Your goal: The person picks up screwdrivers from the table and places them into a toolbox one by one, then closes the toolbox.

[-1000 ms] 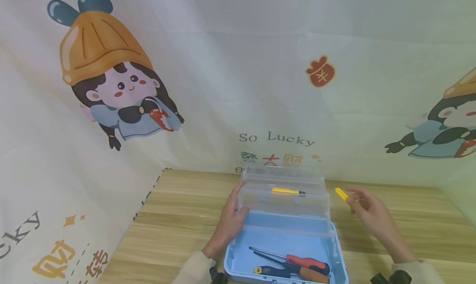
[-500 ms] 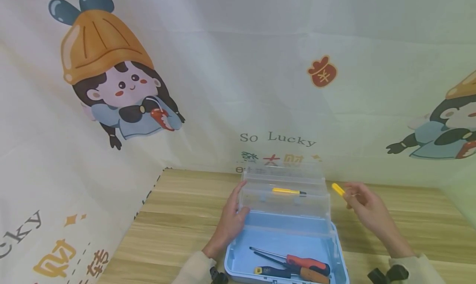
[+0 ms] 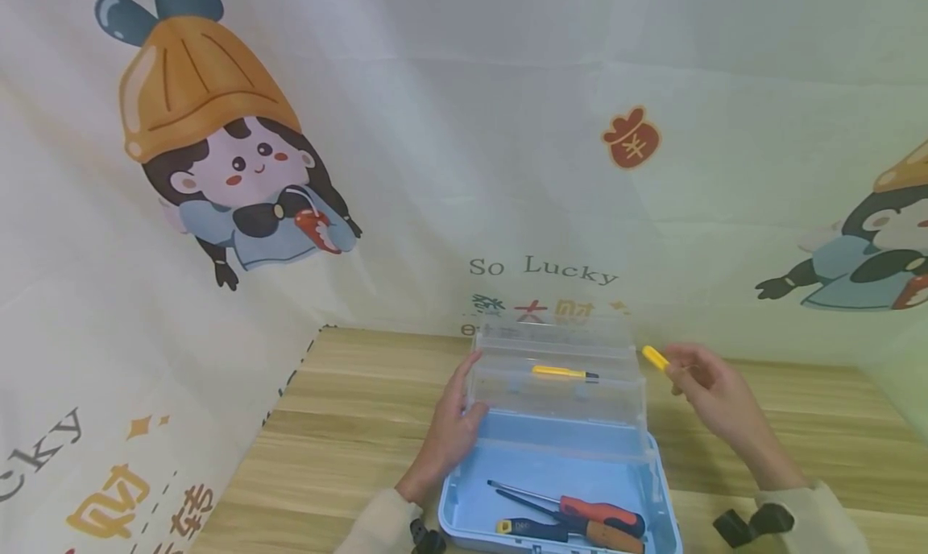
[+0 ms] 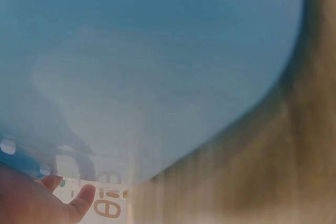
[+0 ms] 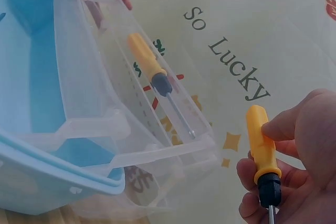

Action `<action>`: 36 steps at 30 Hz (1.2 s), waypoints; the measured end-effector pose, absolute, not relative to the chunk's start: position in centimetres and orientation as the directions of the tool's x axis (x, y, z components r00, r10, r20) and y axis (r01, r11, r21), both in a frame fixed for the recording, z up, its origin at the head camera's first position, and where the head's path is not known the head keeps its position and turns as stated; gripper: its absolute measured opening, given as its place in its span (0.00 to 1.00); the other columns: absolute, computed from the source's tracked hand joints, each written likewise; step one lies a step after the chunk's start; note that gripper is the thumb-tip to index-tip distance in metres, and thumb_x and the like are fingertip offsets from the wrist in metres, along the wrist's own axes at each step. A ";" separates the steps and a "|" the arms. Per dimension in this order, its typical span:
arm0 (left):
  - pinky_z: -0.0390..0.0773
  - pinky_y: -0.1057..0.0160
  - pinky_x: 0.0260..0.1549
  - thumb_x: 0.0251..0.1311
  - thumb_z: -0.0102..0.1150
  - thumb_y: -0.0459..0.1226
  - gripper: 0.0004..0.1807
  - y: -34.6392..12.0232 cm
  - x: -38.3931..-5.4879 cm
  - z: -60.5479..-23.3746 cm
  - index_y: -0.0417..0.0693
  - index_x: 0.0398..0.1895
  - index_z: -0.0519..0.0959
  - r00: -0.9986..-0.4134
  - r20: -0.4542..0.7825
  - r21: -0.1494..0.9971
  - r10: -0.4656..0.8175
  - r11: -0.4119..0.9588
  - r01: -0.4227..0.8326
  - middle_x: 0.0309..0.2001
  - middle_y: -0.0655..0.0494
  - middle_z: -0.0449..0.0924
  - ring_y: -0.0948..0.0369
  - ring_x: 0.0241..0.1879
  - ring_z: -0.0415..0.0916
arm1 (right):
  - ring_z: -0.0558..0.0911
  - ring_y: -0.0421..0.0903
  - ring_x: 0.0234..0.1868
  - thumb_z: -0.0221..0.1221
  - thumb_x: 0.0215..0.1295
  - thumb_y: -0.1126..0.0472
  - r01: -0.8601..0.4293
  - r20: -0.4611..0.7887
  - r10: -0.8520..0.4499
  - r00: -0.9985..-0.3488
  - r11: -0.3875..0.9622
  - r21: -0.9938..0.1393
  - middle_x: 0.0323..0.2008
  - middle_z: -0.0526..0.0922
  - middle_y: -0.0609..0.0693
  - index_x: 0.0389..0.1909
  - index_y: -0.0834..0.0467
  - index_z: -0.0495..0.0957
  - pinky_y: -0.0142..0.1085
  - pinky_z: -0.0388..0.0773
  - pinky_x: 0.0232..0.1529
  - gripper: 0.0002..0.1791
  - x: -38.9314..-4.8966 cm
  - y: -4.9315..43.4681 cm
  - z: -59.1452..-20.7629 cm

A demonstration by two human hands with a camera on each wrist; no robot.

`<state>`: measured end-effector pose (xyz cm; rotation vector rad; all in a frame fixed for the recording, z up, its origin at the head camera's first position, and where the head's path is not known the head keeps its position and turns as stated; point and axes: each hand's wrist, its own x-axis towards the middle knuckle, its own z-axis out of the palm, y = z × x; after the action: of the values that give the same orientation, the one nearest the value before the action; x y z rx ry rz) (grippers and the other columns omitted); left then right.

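A: Where's the yellow screwdriver [image 5: 262,140]?

B: In the right hand [image 3: 718,397], raised over the back part of the tabletop [image 3: 348,393], just beside the right end of the clear lid [image 3: 551,401] and apart from it.

A: How are those fingers?

B: Closed on the handle. The thumb presses one side and the fingers curl in on the other, with only the handle between them (the shank runs out of the right wrist view, so its tip is hidden).

A: And the hand's pose?

B: The forearm comes in from the front right, and the handle's end slants up and leftward, toward the lid.

A: The left hand [image 3: 449,433]?

B: It holds the lid's left end, thumb in front, a finger reaching up along the edge. The thumb and fingers are parted by the lid's edge.

A: What does the lid carry?

B: A second screwdriver [image 5: 144,59], also yellow, lying lengthwise. Below, inside the blue box [image 3: 474,502], a red-handled screwdriver [image 3: 590,511], a brown-handled tool [image 3: 612,536] and a dark-handled tool [image 3: 532,530] overlap toward the front right corner.

A: Any room around?

B: A wide stretch of wood lies between the box and the tabletop's left edge, and more beneath the right hand. Behind the back edge hangs a printed cloth [image 3: 435,175], near the raised lid.
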<state>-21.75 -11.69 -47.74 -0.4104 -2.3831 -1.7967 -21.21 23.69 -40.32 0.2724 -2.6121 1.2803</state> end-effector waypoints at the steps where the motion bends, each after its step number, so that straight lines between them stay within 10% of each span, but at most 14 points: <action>1: 0.71 0.41 0.63 0.67 0.48 0.29 0.39 -11.7 -21.8 -47.8 0.66 0.77 0.52 -0.955 0.264 0.922 0.139 0.254 0.292 0.77 0.60 0.53 0.49 0.71 0.61 | 0.78 0.37 0.30 0.52 0.75 0.56 -0.262 0.277 -0.071 -0.958 0.607 -0.751 0.42 0.80 0.56 0.60 0.60 0.73 0.31 0.74 0.27 0.18 -21.3 23.6 -40.3; 36: 0.72 0.37 0.60 0.66 0.47 0.26 0.37 -11.4 -20.3 -45.0 0.48 0.78 0.52 -0.960 0.238 0.935 0.148 0.232 0.268 0.75 0.42 0.55 0.38 0.67 0.65 | 0.79 0.43 0.33 0.54 0.73 0.61 -0.374 0.319 -0.197 -0.927 0.550 -0.747 0.42 0.81 0.58 0.60 0.62 0.73 0.32 0.74 0.26 0.18 -22.8 20.6 -38.2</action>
<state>-20.29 -11.40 -45.05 -0.4041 -2.3864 -1.8432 -22.84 20.64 -38.22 0.4825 -2.5868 1.3174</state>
